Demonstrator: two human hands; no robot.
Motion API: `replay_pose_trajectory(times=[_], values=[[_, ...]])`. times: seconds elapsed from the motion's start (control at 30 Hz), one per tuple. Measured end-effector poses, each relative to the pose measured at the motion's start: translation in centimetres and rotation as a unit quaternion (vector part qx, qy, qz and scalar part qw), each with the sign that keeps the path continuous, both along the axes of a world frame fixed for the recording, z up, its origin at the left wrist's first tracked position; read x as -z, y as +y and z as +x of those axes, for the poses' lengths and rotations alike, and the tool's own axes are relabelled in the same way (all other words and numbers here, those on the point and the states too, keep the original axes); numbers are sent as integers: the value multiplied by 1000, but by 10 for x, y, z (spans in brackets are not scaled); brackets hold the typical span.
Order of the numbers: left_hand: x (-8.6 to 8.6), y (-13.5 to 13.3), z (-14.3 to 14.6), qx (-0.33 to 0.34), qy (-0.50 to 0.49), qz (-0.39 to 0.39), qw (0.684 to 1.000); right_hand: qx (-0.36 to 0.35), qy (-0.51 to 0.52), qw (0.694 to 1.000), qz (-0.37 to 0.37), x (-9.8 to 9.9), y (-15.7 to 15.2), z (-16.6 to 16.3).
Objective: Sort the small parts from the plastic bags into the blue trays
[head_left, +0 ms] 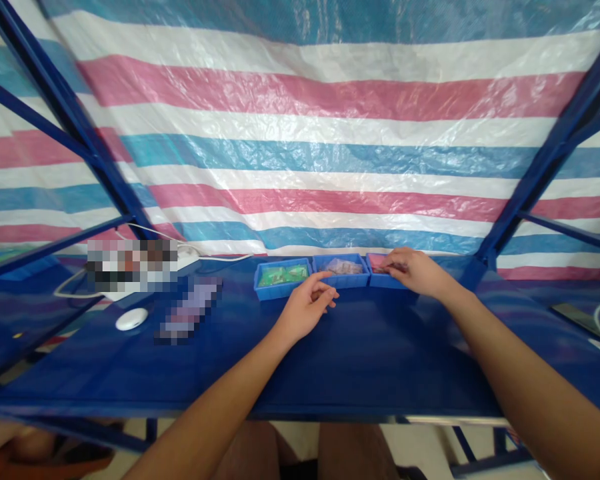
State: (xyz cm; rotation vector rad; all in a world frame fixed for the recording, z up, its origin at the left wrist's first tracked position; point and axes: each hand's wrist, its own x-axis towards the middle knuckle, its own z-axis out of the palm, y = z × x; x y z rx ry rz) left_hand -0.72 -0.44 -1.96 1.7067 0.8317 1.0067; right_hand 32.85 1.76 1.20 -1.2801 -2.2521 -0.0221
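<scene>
Three small blue bins stand in a row at the back of the blue table [360, 353]. The left bin [281, 277] holds green pieces, the middle bin [341, 269] holds clear or greyish packets, and the right bin [377, 267] holds reddish pieces. My right hand [414, 270] reaches into the right bin, its fingers pinched on something small I cannot make out. My left hand [307, 305] hovers just in front of the gap between the left and middle bins. Its fingers are loosely curled with the fingertips together, and nothing shows in them.
A striped plastic tarp [310, 133] closes off the back, framed by blue metal posts [545, 167]. On the left of the table lie a white round object [131, 319], white cables [70, 287] and blurred items. A phone [577, 319] with a cable lies at the right edge.
</scene>
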Motion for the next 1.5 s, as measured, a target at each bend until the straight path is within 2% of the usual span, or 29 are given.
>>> replay_pose_trajectory(times=[0.17, 0.33, 0.57, 0.67, 0.87, 1.03, 1.17, 1.37, 1.5], values=[[1, 0, -1, -4, 21, 29, 999, 19, 19, 999, -19, -6, -7, -2], [0, -2, -1, -5, 31, 46, 998, 80, 84, 992, 50, -11, -5, 9], [-7, -9, -1, -5, 113, 122, 986, 159, 14, 982, 100, 2, 10, 33], [-9, -11, -2, -3, 128, 132, 983, 197, 9, 977, 77, 7, 11, 35], [-8, -12, -1, -5, 136, 134, 982, 201, -27, 979, -14, 12, 10, 23], [-7, -11, -1, -3, 143, 138, 980, 197, -62, 978, 3, 23, 22, 15], [-7, -10, 0, 2, 146, 148, 978, 243, -45, 969, -30, 30, 31, 10], [-8, -11, 0, 3, 160, 145, 976, 298, -75, 940, -149, 25, 35, 4], [-8, -13, 1, 3, 161, 142, 977, 297, -74, 938, -164, 20, 33, 0]])
